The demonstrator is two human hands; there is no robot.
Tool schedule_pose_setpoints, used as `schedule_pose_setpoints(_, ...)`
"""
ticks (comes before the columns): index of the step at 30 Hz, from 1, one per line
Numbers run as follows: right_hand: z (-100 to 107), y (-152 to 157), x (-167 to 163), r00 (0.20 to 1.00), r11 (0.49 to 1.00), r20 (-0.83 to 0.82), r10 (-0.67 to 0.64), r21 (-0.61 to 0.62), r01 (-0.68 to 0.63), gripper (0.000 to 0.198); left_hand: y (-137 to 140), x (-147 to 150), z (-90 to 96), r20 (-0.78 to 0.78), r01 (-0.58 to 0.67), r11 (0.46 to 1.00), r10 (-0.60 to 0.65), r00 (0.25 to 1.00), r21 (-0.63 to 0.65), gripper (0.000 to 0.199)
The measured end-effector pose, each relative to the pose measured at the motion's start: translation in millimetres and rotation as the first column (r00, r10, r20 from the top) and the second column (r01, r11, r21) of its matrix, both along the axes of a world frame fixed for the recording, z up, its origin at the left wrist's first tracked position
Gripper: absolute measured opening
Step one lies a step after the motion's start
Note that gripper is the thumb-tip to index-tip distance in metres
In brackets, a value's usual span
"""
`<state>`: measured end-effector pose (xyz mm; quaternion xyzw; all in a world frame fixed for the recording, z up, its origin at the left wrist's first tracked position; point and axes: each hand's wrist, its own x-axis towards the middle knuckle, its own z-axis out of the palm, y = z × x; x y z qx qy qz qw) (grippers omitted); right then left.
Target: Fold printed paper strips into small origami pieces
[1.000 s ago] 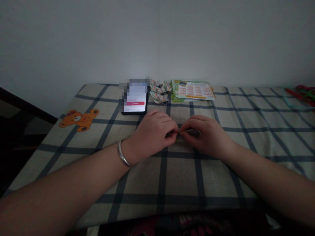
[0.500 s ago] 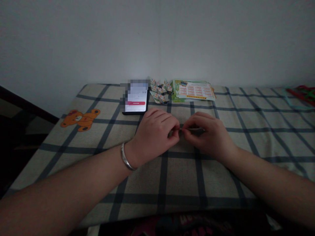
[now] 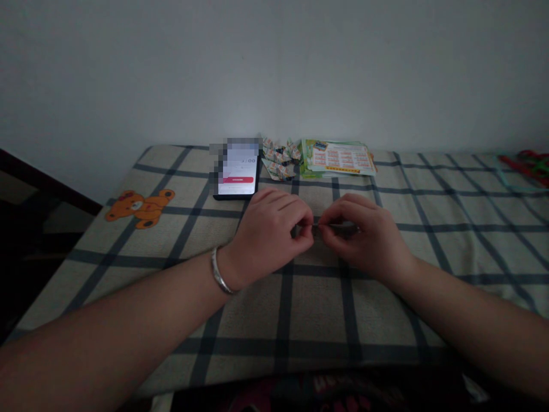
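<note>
Both my hands meet over the checked tablecloth (image 3: pixel 315 320), fingertips a short gap apart. My left hand (image 3: pixel 274 234), with a silver bangle at its wrist, is closed in a pinch. My right hand (image 3: pixel 364 232) pinches too, thumb against forefinger. Between the two pinches runs a thin piece of paper (image 3: pixel 315 225), seen edge-on; most of it is hidden by my fingers. Beyond my left hand lies a black phone (image 3: pixel 235 169) with a lit screen. Beside it are several small folded paper pieces (image 3: pixel 279 160), then a stack of printed cards (image 3: pixel 341 158).
An orange bear figure (image 3: pixel 139 209) lies flat on the cloth at the left. At the far right edge is a red and green item (image 3: pixel 529 166). The white wall (image 3: pixel 274 68) stands behind the table. A dark wooden bar (image 3: pixel 51 180) slants down at the left.
My hands hold nearly the same pose, with only a slight shift of the fingers. The digits on the phone screen have changed.
</note>
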<state>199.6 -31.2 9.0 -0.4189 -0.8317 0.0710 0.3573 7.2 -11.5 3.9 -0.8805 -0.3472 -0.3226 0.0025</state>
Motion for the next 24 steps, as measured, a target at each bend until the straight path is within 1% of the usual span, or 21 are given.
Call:
schedule_pose_setpoints(5,-0.9,1.8,-2.8,1.000,1.000,0.003,-0.008,-0.002,0.008,0.007,-0.2,1.1,-0.4,-0.030,0.002,1.000,-0.001,1.000,0.020,0.005)
schedule_pose_setpoints(9,-2.3,2.8,-3.7,1.000,1.000,0.021,0.017,0.000,-0.017,0.007,-1.7,2.3,0.3,-0.026,0.014,1.000,-0.015,1.000,-0.026,0.005)
schedule_pose_setpoints(16,-1.9,1.7,-3.5,0.997,0.996,0.047,0.055,0.069,-0.058,0.008,-4.4,4.2,1.0,0.024,0.006,0.996,-0.004,1.000,-0.091,0.008)
schedule_pose_setpoints(19,-1.6,1.1,-3.2,0.997,0.995,0.042,0.070,0.063,-0.073,0.008,-3.6,4.0,1.4,0.018,0.011,0.995,-0.009,1.000,-0.095,0.009)
schedule_pose_setpoints(24,-2.0,0.9,-2.3,0.999,0.997,0.029,0.038,0.059,-0.040,0.009,-1.6,2.9,1.4,0.007,0.006,0.998,-0.006,1.000,-0.066,0.009)
